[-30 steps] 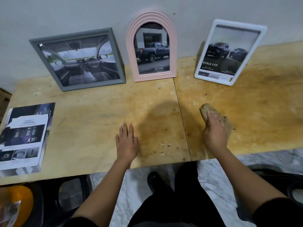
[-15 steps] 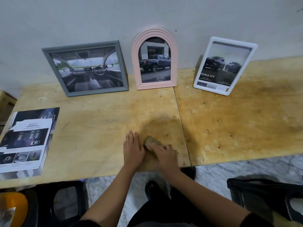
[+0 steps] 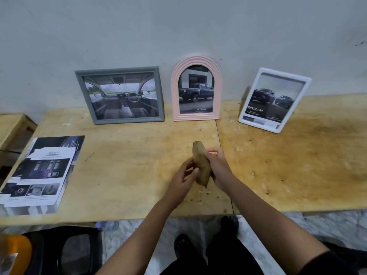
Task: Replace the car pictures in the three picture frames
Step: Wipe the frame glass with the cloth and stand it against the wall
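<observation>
Three picture frames lean against the wall at the back of the wooden table [image 3: 129, 169]. A grey frame [image 3: 120, 95] on the left shows a car interior. A pink arched frame [image 3: 196, 89] in the middle shows a dark pickup. A white frame [image 3: 274, 100] on the right shows two pickups. In front of the pink frame, my right hand [image 3: 218, 165] holds a brown cloth [image 3: 201, 162] lifted off the table. My left hand [image 3: 183, 176] touches the cloth's left side with its fingertips.
A car brochure [image 3: 37, 171] lies flat at the table's left end. A seam runs front to back through the table beside my hands. Crumbs lie near the front edge. A dark stool [image 3: 65, 253] and an orange object [image 3: 14, 253] sit below left.
My right hand swept the cloth from the right part of the table toward the middle, then raised it off the surface. My left hand left the table and came to the cloth.
</observation>
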